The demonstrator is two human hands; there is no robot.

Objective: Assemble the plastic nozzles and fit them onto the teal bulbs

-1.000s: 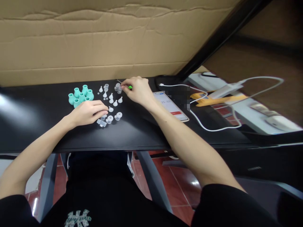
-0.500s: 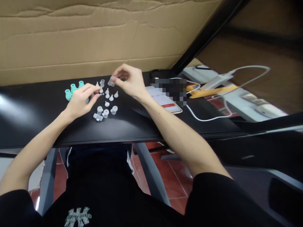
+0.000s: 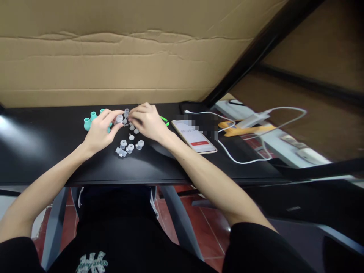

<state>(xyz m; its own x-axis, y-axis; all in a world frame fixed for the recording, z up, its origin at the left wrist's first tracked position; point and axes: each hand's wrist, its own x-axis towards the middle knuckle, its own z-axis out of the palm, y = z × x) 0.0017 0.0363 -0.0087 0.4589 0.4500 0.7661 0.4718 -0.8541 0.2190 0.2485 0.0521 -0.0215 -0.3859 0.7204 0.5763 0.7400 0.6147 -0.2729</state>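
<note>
Left grip (image 3: 99, 131): thumb and fingertips pinching a round translucent plastic fitting (image 3: 119, 119); can't tell if it's off the smooth black surface (image 3: 163, 167). Right grip (image 3: 149, 122): fingers curled, just right of the left; can't tell if the tips hold anything. Small white bulb-shaped pieces (image 3: 131, 137) sit under and on the near side of its fingertips; a clear plastic cylinder (image 3: 126, 111) lies between the grips, at the far side. Teal vase-shaped pieces (image 3: 87, 124) are left of and partly behind the left grip. Flanged translucent plastic parts (image 3: 130, 148) are on the near side of both.

Handling, my read: fitting looks light, fairly stiff, smooth so maybe slippery. Hold opposite sides of the outer wall, light squeeze. For the bulbs, take the wide body, thin neck looks weaker
</note>
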